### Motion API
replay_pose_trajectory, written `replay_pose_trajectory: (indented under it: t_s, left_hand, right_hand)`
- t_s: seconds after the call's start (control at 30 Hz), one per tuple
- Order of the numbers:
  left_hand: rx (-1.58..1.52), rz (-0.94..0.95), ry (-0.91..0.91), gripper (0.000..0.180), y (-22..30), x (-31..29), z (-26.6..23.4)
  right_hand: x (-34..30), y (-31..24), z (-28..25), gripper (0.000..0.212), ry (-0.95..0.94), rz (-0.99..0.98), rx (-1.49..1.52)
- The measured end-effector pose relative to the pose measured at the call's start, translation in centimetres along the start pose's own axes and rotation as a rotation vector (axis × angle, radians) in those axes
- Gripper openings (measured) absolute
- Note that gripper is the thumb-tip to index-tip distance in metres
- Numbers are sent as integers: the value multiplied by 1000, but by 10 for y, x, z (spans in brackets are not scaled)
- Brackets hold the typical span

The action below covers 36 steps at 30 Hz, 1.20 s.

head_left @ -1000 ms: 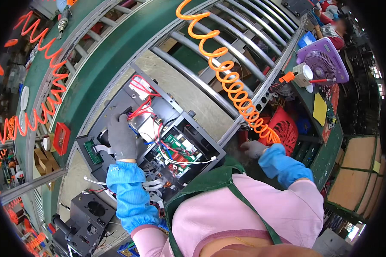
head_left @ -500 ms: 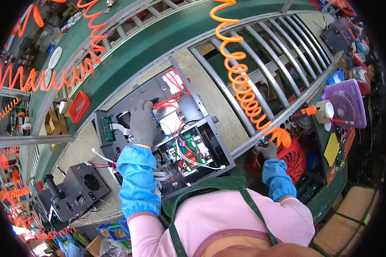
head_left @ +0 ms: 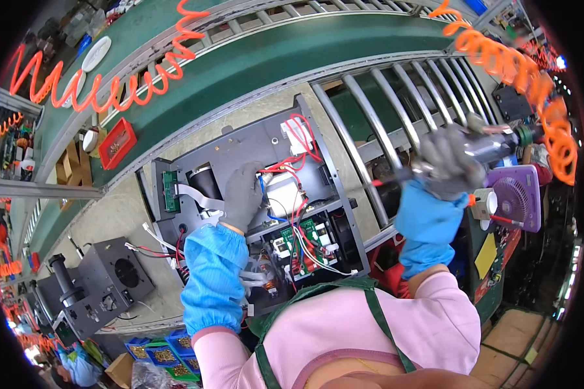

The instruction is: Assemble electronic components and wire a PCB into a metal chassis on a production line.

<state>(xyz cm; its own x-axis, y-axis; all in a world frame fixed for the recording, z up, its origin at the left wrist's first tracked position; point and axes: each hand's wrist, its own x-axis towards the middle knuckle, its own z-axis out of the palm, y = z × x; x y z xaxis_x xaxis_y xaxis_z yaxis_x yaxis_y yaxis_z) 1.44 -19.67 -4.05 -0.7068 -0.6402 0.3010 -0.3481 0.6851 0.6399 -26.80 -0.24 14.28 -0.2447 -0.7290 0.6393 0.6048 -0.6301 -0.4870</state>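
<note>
Resting in the open chassis [head_left: 224,154] at eleven o'clock from the torso [head_left: 353,334], the left hand [head_left: 240,194] has its grip too hidden to tell; at one o'clock, the right hand [head_left: 449,162] clasps a blurred driver [head_left: 493,148]. Boards [head_left: 170,193] and wiring [head_left: 285,167] look fitted; closing up looks undone.

The open chassis [head_left: 237,148] looks like matt dark-grey metal; the rollers [head_left: 373,122] to its right are smooth, shiny metal. The left glove [head_left: 243,196] seems matt grey cloth, the 2 sleeve covers [head_left: 214,279] crinkled, faintly glossy fabric. Far left, the red tray [head_left: 132,141] is glossy plastic.
</note>
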Motion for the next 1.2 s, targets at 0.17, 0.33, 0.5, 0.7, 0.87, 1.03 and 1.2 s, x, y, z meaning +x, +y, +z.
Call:
replay_pose_trajectory:
  t_s: [0.17,0.33,0.5,0.7,0.87,1.03,1.2]
  left_hand:
    - [-99,-42,8,25,-4,-2,2]
    - [-163,-81,-29,27,-4,0,1]
    - [-140,-80,-33,26,-15,-3,7]
    - [-205,-36,15,23,-7,1,7]
    - [-177,18,79,19,-9,0,6]
    - [-192,15,104,18,-9,-1,7]
    - [-130,-16,68,24,-10,-2,5]
  right_hand:
    - [25,106,4,55,150,61,-524]
    - [17,147,17,50,223,292,-350]
    - [20,160,33,34,523,569,-414]
    - [15,177,35,29,34,326,-783]
    - [8,177,19,20,155,629,-742]
    - [7,182,20,17,-90,501,-1166]
    - [4,186,11,33,-11,363,-811]
